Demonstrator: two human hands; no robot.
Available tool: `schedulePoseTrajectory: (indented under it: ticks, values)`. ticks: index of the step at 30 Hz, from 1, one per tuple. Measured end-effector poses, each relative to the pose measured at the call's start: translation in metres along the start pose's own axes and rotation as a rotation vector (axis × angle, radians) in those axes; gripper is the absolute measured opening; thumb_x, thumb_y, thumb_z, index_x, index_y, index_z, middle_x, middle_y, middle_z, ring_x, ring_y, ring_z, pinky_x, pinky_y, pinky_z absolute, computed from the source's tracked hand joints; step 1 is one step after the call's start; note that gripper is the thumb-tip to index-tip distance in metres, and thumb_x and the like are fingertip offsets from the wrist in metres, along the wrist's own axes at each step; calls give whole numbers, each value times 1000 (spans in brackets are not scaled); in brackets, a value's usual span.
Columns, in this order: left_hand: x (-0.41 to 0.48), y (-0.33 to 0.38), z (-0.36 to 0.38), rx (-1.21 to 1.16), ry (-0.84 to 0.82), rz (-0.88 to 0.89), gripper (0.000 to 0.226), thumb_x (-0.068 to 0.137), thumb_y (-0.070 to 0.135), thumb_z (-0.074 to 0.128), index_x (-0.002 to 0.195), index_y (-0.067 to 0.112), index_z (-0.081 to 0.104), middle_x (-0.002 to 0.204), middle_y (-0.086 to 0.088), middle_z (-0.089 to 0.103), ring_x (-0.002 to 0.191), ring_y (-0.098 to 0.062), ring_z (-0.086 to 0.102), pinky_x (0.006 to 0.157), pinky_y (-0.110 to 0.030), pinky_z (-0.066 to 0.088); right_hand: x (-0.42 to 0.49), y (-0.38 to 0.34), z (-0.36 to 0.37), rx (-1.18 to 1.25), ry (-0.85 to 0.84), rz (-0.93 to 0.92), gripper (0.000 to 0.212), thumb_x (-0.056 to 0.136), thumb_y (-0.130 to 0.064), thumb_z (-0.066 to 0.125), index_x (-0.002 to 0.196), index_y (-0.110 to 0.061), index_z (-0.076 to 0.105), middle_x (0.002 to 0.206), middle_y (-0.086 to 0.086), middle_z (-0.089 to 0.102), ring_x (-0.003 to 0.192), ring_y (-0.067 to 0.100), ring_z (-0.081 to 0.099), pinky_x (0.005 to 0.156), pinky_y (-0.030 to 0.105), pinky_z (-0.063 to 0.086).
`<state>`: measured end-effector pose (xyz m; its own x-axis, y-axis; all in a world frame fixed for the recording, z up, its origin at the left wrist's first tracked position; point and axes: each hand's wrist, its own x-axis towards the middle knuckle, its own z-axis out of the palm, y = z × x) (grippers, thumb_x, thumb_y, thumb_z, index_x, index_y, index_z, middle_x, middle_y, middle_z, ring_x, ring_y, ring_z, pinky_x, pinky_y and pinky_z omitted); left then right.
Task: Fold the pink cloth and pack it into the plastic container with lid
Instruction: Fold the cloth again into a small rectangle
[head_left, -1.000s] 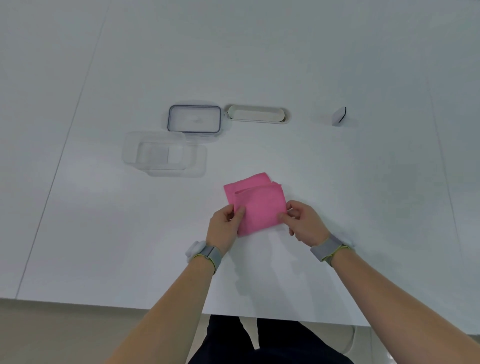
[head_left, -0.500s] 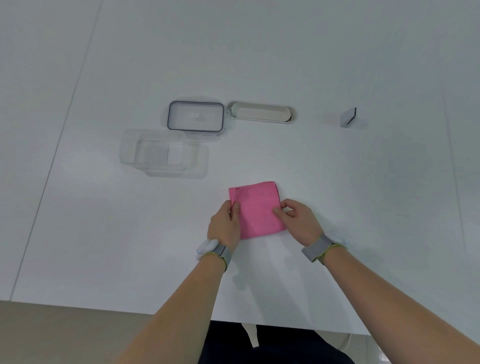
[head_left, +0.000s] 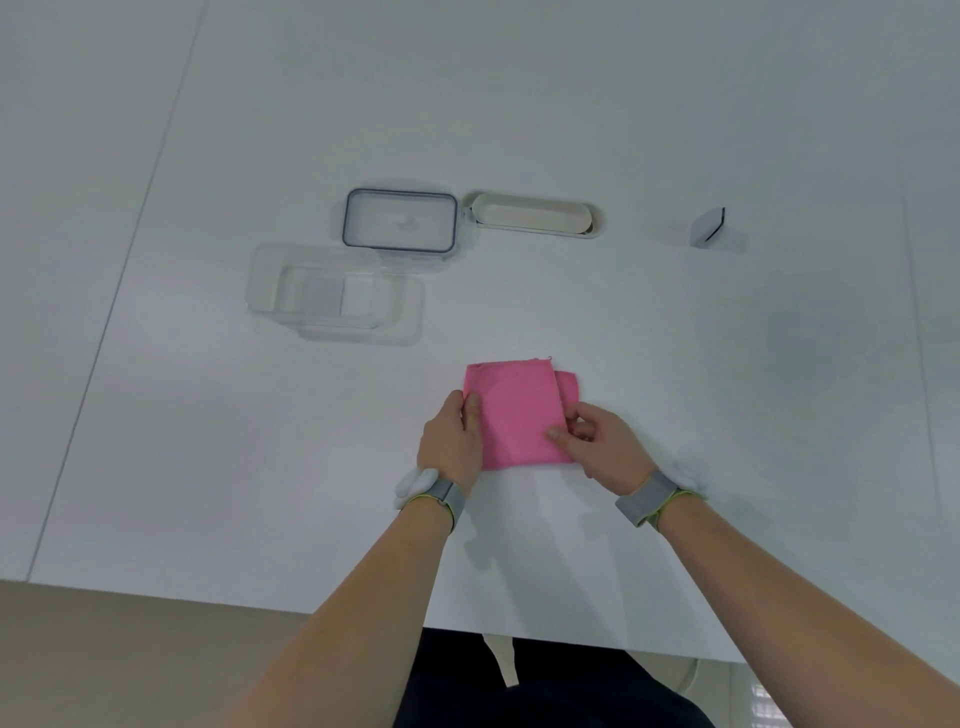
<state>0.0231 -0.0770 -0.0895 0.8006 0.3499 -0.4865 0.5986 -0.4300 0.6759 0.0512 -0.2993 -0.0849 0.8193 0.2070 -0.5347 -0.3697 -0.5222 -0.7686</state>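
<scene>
The pink cloth (head_left: 519, 410) lies folded into a small rectangle on the white table (head_left: 208, 441), with one layer sticking out at its right edge. My left hand (head_left: 452, 441) pinches the cloth's left edge. My right hand (head_left: 597, 441) pinches its lower right corner. The clear plastic container (head_left: 317, 288) stands open, up and to the left of the cloth. Its lid (head_left: 400, 221), clear with a dark blue rim, lies flat just behind the container.
A long white oval tray (head_left: 532, 215) sits right of the lid. A small grey-white object (head_left: 707, 227) stands at the far right. The table's near edge runs just below my forearms.
The cloth has been folded narrower, and both hands shifted slightly along its edges; a layer now shows at the right side. Container and lid have not moved.
</scene>
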Motion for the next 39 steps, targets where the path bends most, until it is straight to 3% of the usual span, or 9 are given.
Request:
schedulePoseTrajectory:
  ticks: [4, 8, 12, 15, 19, 22, 25, 35, 39]
  values:
    - [1, 2, -1, 40, -48, 23, 49, 110, 56, 39, 93, 12, 50, 75, -4, 60, 65, -25, 52, 64, -39, 47, 0, 0, 0, -4, 3, 45, 22, 88, -23, 82, 82, -7, 68, 59, -7, 51, 54, 11, 43, 59, 26, 40]
    - [1, -2, -5, 70, -127, 97, 42, 108, 58, 42, 97, 18, 50, 82, -10, 68, 64, -23, 54, 60, -36, 46, -7, -1, 0, 92, -1, 108, 22, 97, -25, 73, 95, -7, 60, 57, 12, 59, 41, 25, 59, 42, 28, 48]
    - [1, -11, -8, 152, -98, 153, 34, 109, 57, 39, 93, 28, 45, 68, 3, 57, 57, -19, 48, 54, -32, 37, -17, 3, 4, 188, 2, 158, 28, 99, -22, 70, 99, 1, 54, 82, 27, 75, 72, 35, 79, 69, 43, 68]
    - [-1, -12, -8, 193, -89, 160, 31, 107, 63, 39, 107, 35, 53, 67, 11, 59, 58, -13, 55, 55, -30, 38, -24, 10, 8, 137, 47, 136, 30, 97, -14, 72, 83, 4, 53, 70, 18, 69, 71, 25, 76, 79, 41, 67]
    - [-4, -14, -8, 178, -152, 179, 27, 104, 63, 44, 116, 40, 50, 82, 11, 67, 71, -10, 65, 59, -34, 51, -29, 14, 13, 53, 88, 137, 26, 94, -17, 75, 82, 2, 62, 70, 7, 72, 67, 19, 77, 71, 42, 64]
    - [-5, -22, -8, 165, -177, 221, 17, 105, 42, 51, 122, 36, 48, 87, 9, 67, 76, -11, 65, 68, -38, 55, -30, 14, 16, 102, 131, 154, 24, 95, -22, 75, 89, -1, 64, 71, 10, 75, 66, 26, 79, 60, 35, 60]
    - [-4, -27, -5, 181, -151, 255, 14, 109, 32, 46, 123, 32, 49, 85, 12, 64, 73, -14, 63, 67, -38, 54, -28, 15, 16, 127, 155, 170, 20, 95, -22, 75, 86, -9, 64, 66, 7, 73, 62, 27, 78, 55, 30, 58]
    - [0, -30, 8, 299, -19, 216, 6, 110, 41, 40, 111, 35, 42, 74, 13, 60, 60, -13, 60, 52, -30, 40, -25, 15, 16, 29, 180, 227, 16, 94, -19, 73, 82, -11, 66, 63, 6, 73, 53, 16, 72, 53, 29, 55]
    - [2, -30, 8, 293, 7, 165, 9, 108, 42, 44, 108, 33, 44, 75, 14, 59, 62, -9, 58, 52, -28, 37, -21, 5, 13, 21, 167, 233, 28, 90, -37, 75, 74, -15, 74, 53, 3, 69, 40, 13, 62, 47, 18, 47]
